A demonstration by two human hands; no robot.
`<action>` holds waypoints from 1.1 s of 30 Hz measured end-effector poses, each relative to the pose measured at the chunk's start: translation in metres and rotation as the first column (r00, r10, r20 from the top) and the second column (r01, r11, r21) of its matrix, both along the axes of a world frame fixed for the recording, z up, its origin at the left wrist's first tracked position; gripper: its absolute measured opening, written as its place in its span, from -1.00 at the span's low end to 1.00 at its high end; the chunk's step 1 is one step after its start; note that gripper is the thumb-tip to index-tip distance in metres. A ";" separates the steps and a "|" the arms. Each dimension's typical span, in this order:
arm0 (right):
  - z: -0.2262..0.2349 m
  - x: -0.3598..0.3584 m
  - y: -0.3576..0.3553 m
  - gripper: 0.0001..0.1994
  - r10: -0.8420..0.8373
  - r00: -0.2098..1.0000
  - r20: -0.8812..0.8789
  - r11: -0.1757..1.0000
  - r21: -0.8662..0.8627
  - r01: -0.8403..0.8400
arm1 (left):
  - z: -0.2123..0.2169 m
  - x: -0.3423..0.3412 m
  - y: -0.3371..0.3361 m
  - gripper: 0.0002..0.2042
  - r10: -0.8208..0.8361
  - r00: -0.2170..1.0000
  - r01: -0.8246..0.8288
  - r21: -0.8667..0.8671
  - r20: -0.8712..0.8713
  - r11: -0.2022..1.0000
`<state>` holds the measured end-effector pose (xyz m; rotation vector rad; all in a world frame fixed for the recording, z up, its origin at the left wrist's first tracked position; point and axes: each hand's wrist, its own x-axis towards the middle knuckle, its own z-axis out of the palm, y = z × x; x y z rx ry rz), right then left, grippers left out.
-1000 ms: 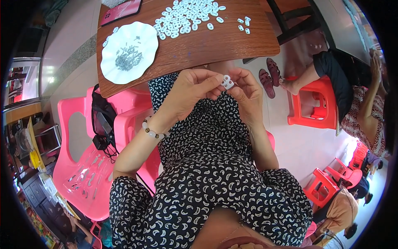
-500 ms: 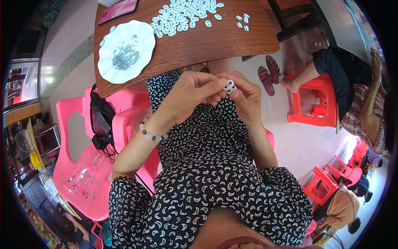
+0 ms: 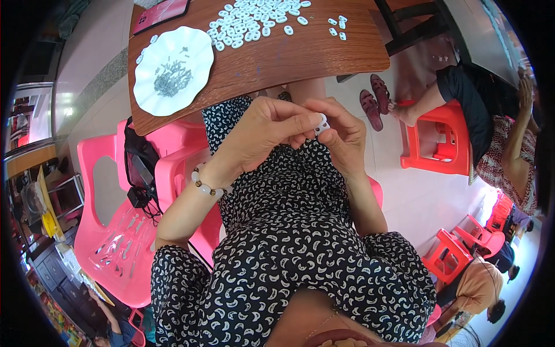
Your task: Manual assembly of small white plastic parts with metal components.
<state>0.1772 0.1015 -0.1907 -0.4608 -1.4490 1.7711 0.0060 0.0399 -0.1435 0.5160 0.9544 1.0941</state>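
At far left, a pink plastic chair point(image 3: 115, 243) stands beside the seated person, with a black bag point(image 3: 140, 168) hung on its back. Above it, a white scalloped plate point(image 3: 173, 72) holding small grey metal parts rests on the wooden table point(image 3: 300, 55); a heap of small white plastic pieces point(image 3: 254, 23) lies further along the tabletop. The left hand point(image 3: 263, 136), wearing a beaded bracelet point(image 3: 205, 186) at the wrist, is curled, its fingertips pinching a small white piece point(image 3: 321, 123) held over the lap, below the table edge. The right hand point(image 3: 341, 136) pinches the same piece from the opposite side. At right, a pair of sandals point(image 3: 374, 92) lies on the floor near a red stool point(image 3: 439, 141).
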 end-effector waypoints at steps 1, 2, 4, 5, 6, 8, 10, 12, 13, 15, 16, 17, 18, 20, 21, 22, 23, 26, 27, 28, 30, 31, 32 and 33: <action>0.001 -0.001 -0.001 -0.56 -0.012 1.000 0.016 1.000 0.026 0.011 | 0.001 0.000 0.000 -0.77 0.004 1.000 -0.004 0.004 -0.031 1.000; 0.002 -0.001 -0.002 -0.55 -0.024 0.999 0.031 0.998 0.052 0.022 | 0.001 0.000 0.001 -0.77 0.004 1.000 -0.004 0.004 -0.031 1.000; 0.001 -0.004 0.000 -0.53 -0.042 0.998 0.037 0.989 0.141 0.036 | 0.000 0.000 0.001 -0.77 -0.011 0.998 0.013 0.032 -0.062 0.999; 0.001 -0.005 0.000 -0.52 -0.060 0.997 0.042 0.972 0.230 0.049 | -0.001 0.000 0.001 -0.77 -0.011 0.998 0.013 0.031 -0.061 0.999; 0.001 -0.005 -0.001 -0.52 -0.060 0.997 0.044 0.972 0.229 0.049 | -0.001 0.000 0.001 -0.77 -0.017 0.999 0.019 0.036 -0.051 0.999; 0.004 -0.004 -0.005 -0.54 -0.076 0.996 0.042 0.982 0.177 0.067 | 0.000 0.000 0.001 -0.77 -0.022 0.999 0.024 0.040 -0.044 0.999; 0.004 -0.001 -0.006 -0.54 -0.078 0.995 0.057 0.979 0.191 0.066 | 0.003 0.002 0.000 -0.78 -0.014 1.000 0.013 -0.024 -0.012 1.000; 0.003 0.000 -0.006 -0.55 -0.082 0.994 0.072 0.976 0.206 0.065 | 0.004 0.002 -0.001 -0.79 -0.025 1.000 0.025 -0.029 -0.008 0.999; 0.002 -0.001 -0.007 -0.56 -0.098 0.994 0.049 0.970 0.226 0.084 | 0.005 0.002 -0.001 -0.79 -0.036 0.999 0.035 -0.035 -0.006 0.999; 0.002 0.000 -0.007 -0.57 -0.115 0.993 0.024 0.964 0.246 0.105 | 0.007 0.003 -0.001 -0.81 -0.039 0.999 0.039 -0.045 0.005 0.998; 0.004 0.001 -0.007 -0.57 -0.096 0.995 0.030 0.966 0.244 0.086 | 0.007 0.003 -0.001 -0.83 -0.039 0.999 0.040 -0.054 0.017 0.998; 0.005 0.001 -0.007 -0.56 -0.077 0.996 0.035 0.968 0.241 0.067 | 0.007 0.003 -0.002 -0.83 -0.039 0.999 0.040 -0.054 0.016 0.998; 0.005 0.001 -0.006 -0.56 -0.077 0.996 0.034 0.968 0.241 0.067 | 0.006 0.002 -0.002 -0.83 -0.039 0.999 0.040 -0.057 0.017 0.998; 0.003 0.000 -0.004 -0.53 -0.017 1.000 0.023 0.978 0.207 0.012 | 0.005 0.001 -0.002 -0.83 -0.040 0.999 0.041 -0.062 0.022 0.997; 0.004 -0.001 -0.005 -0.53 -0.017 1.000 0.024 0.979 0.206 0.012 | 0.006 0.000 -0.002 -0.82 -0.041 0.999 0.043 -0.063 0.031 0.997; 0.006 -0.001 -0.006 -0.52 -0.011 1.000 0.025 0.986 0.165 0.007 | 0.008 0.000 -0.002 -0.81 -0.042 0.998 0.044 -0.061 0.038 0.997; 0.007 -0.002 -0.007 -0.51 -0.006 1.000 0.027 0.992 0.124 0.002 | 0.008 0.001 -0.002 -0.81 -0.042 0.998 0.044 -0.061 0.038 0.997; 0.009 -0.003 -0.006 -0.49 0.018 1.000 0.019 0.991 0.134 -0.020 | 0.007 0.002 -0.001 -0.82 -0.061 0.997 0.063 -0.042 0.039 0.997; 0.010 -0.003 -0.006 -0.49 0.017 1.000 0.019 0.991 0.135 -0.020 | 0.007 0.002 -0.001 -0.82 -0.056 0.997 0.058 -0.041 0.050 0.997; 0.010 -0.004 -0.006 -0.49 0.010 1.000 0.017 0.986 0.166 -0.012 | 0.007 0.002 -0.001 -0.82 -0.051 0.997 0.053 -0.041 0.062 0.998; 0.010 -0.005 -0.006 -0.49 0.001 1.000 0.015 0.980 0.197 -0.004 | 0.007 0.003 -0.002 -0.82 -0.049 0.997 0.052 -0.046 0.064 0.998; 0.008 -0.004 -0.007 -0.49 -0.019 1.000 0.012 0.975 0.220 0.016 | 0.007 0.003 -0.002 -0.82 -0.047 0.997 0.051 -0.052 0.067 0.997; 0.007 -0.004 -0.007 -0.50 -0.039 0.999 0.008 0.969 0.243 0.036 | 0.008 0.004 -0.002 -0.82 -0.049 0.997 0.052 -0.051 0.067 0.997; 0.006 -0.004 -0.008 -0.50 -0.041 0.999 0.008 0.969 0.245 0.038 | 0.009 0.004 -0.002 -0.82 -0.051 0.996 0.055 -0.053 0.074 0.997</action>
